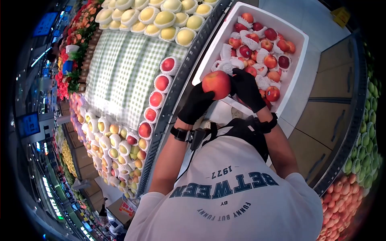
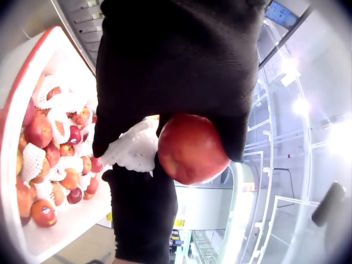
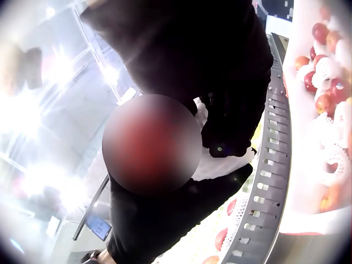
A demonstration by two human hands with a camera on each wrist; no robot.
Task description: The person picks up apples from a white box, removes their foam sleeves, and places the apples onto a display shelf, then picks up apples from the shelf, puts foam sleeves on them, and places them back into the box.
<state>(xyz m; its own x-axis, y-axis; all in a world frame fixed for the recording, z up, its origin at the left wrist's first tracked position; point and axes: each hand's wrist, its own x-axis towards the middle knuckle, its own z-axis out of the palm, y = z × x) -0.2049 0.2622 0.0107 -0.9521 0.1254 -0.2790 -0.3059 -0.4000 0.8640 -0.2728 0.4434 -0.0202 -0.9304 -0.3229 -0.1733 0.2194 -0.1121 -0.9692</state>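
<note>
A large red apple [image 1: 216, 85] is held in the black-gloved left hand [image 1: 196, 105], whose fingers curl round it in the left wrist view. Close against the apple's other side is the right hand [image 1: 248, 89], also gloved. Between the hands a crumpled white foam net [image 2: 135, 147] shows beside the apple [image 2: 192, 148]; the right hand's bent fingers pinch it [image 3: 223, 165] in the right wrist view. Both hands are above the near left edge of a white foam box [image 1: 299, 52] of red apples, many in nets. Part of the net is hidden by the gloves.
Left of the hands, a display shelf with a dark slotted edge [image 1: 177, 76] bears a checked cloth [image 1: 120, 72], a row of netted red apples [image 1: 162, 83] and yellow fruit [image 1: 164, 19]. Brown cabinets [image 1: 329, 88] stand on the right, with green fruit [image 1: 364, 140] beyond.
</note>
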